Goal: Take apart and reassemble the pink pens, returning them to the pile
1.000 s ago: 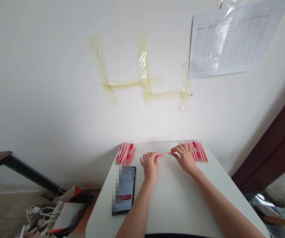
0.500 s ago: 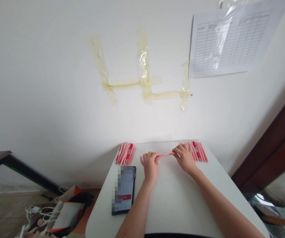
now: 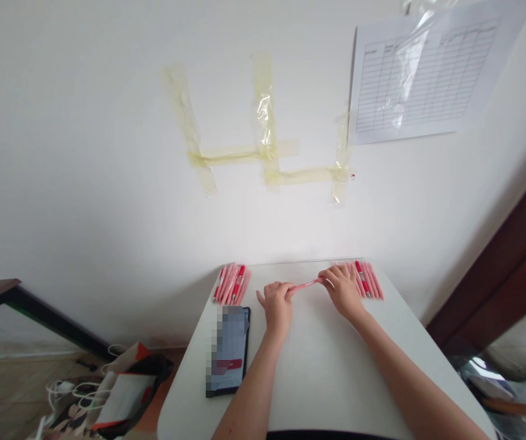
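A slim pink pen (image 3: 305, 285) spans the gap between my two hands above the white table. My left hand (image 3: 277, 305) pinches its left end, with the thumb side toward the pen and another finger sticking out to the left. At the other end, slightly higher, the fingers of my right hand (image 3: 341, 289) are closed on the pen. Just beyond the right hand lies a row of pink and red pens (image 3: 369, 281), partly hidden by that hand. Another bunch of pink and red pens (image 3: 232, 285) rests at the table's back left corner.
A phone (image 3: 231, 351) lies on the left of the white table (image 3: 327, 379), beside my left forearm. The table's back edge meets a wall with yellowish tape (image 3: 267, 122) and a taped paper sheet (image 3: 418, 79). Bags (image 3: 125, 391) and cables stand on the floor at left.
The right end of the pen has risen slightly with my right hand, so the pen tilts a little more. Both hands keep hold of it.
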Demonstrator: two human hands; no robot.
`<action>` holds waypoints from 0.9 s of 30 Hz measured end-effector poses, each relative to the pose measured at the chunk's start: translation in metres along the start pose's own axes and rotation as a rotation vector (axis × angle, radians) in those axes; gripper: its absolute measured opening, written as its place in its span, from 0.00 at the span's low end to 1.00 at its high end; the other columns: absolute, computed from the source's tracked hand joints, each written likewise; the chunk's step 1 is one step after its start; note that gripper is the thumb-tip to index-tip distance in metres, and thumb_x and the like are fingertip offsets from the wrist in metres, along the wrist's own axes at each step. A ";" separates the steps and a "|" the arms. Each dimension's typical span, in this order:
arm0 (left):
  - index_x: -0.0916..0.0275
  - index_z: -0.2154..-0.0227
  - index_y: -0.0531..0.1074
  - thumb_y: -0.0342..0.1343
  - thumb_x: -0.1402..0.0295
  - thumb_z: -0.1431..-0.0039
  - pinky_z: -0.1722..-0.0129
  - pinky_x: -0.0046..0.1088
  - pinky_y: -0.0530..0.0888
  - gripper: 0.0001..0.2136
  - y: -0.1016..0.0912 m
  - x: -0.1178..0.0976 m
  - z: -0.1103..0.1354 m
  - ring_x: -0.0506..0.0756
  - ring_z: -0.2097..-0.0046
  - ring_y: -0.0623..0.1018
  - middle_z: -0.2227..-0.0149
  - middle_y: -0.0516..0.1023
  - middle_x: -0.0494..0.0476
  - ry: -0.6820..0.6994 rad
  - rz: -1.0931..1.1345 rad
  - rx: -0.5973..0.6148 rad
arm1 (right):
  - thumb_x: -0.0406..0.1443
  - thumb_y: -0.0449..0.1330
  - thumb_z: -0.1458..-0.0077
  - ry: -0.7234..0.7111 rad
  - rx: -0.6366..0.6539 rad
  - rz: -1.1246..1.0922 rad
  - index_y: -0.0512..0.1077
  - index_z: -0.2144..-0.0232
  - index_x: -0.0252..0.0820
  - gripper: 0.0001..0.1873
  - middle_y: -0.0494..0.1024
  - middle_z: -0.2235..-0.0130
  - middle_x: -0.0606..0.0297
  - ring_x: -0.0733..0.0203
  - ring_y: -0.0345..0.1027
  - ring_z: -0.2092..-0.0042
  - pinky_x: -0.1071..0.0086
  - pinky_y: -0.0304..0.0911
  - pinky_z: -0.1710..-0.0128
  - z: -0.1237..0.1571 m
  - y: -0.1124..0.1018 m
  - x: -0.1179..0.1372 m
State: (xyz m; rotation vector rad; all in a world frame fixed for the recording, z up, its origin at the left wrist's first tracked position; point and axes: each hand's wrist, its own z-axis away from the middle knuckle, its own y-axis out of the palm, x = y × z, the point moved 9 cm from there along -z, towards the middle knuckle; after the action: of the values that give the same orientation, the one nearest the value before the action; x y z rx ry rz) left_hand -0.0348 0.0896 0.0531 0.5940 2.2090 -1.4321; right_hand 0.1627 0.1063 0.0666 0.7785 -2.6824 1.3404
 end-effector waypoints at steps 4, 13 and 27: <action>0.52 0.62 0.80 0.55 0.73 0.39 0.37 0.59 0.53 0.10 0.000 0.001 -0.001 0.61 0.49 0.70 0.60 0.80 0.55 -0.008 -0.025 0.022 | 0.43 0.52 0.32 0.010 0.010 -0.004 0.76 0.59 0.51 0.13 0.78 0.59 0.61 0.49 0.64 0.51 0.37 0.42 0.36 0.000 0.000 0.001; 0.52 0.62 0.80 0.54 0.73 0.39 0.37 0.56 0.54 0.12 0.001 -0.003 -0.001 0.61 0.49 0.69 0.60 0.79 0.55 0.037 -0.005 0.008 | 0.43 0.47 0.30 0.046 0.040 0.023 0.75 0.61 0.50 0.17 0.76 0.58 0.61 0.49 0.63 0.50 0.34 0.44 0.37 0.000 0.005 -0.005; 0.51 0.63 0.80 0.53 0.74 0.38 0.36 0.59 0.52 0.12 -0.003 -0.005 0.000 0.60 0.49 0.69 0.61 0.78 0.54 0.041 -0.019 -0.006 | 0.46 0.45 0.29 0.048 0.037 0.062 0.74 0.61 0.48 0.20 0.75 0.55 0.60 0.47 0.62 0.46 0.31 0.42 0.36 0.002 0.008 -0.003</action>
State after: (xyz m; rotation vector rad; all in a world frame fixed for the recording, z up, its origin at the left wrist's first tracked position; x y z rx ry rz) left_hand -0.0321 0.0884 0.0580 0.6070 2.2557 -1.4346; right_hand 0.1623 0.1104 0.0584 0.6632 -2.6731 1.4077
